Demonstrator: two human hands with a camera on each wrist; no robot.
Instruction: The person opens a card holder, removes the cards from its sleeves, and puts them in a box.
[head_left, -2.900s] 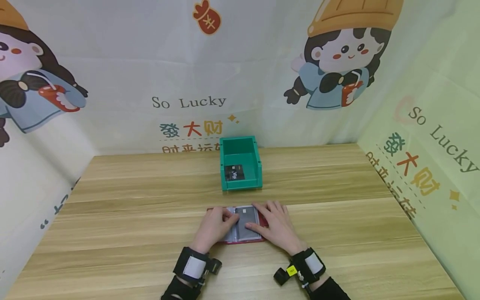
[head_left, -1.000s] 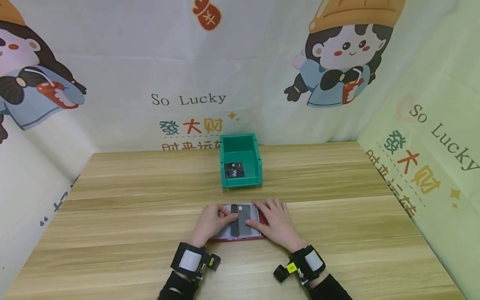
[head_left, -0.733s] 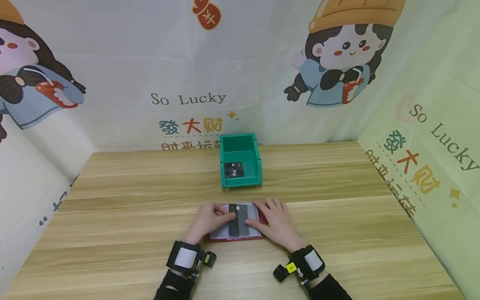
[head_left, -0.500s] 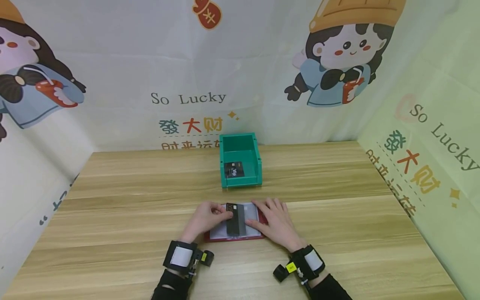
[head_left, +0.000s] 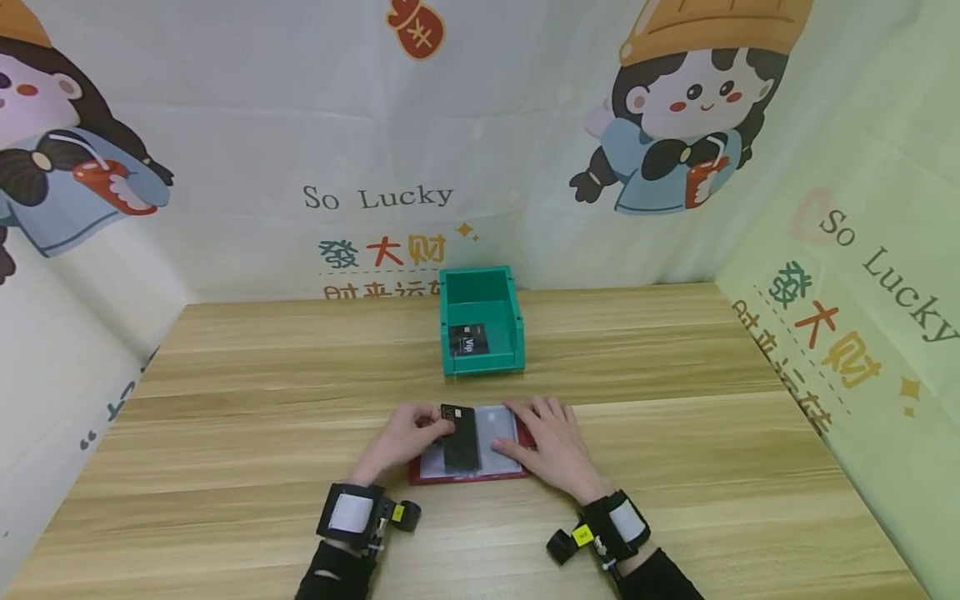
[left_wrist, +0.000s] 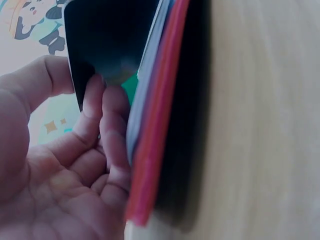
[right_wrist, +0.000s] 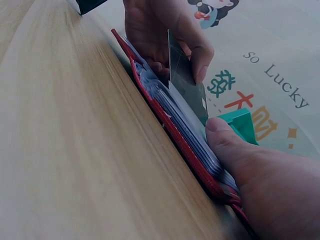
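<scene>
In the head view a card holder [head_left: 502, 450] with a red cover and clear sleeves lies spread on the table. My left hand [head_left: 401, 433] pinches a black card [head_left: 461, 446] by its left edge, between thumb and fingers. The left wrist view shows the card [left_wrist: 110, 35] tilted up beside the red cover's edge. Its right edge meets the clear sleeve; whether any part is still inside, I cannot tell. My right hand [head_left: 551, 446] rests spread over the holder's right side, its thumb pressing the sleeve page. A thick stack of clear pages [right_wrist: 185, 130] shows in the right wrist view.
A green open-front bin [head_left: 483, 362] stands behind the holder, with a black card marked "Vip" [head_left: 468, 340] lying in it. The wooden table [head_left: 247, 417] ends at a printed cloth backdrop [head_left: 225, 167]. Both wrists wear strapped cameras.
My left hand has moved left, drawing the black card leftward out of the clear sleeve, where it lay at first. My right hand has stayed almost in place.
</scene>
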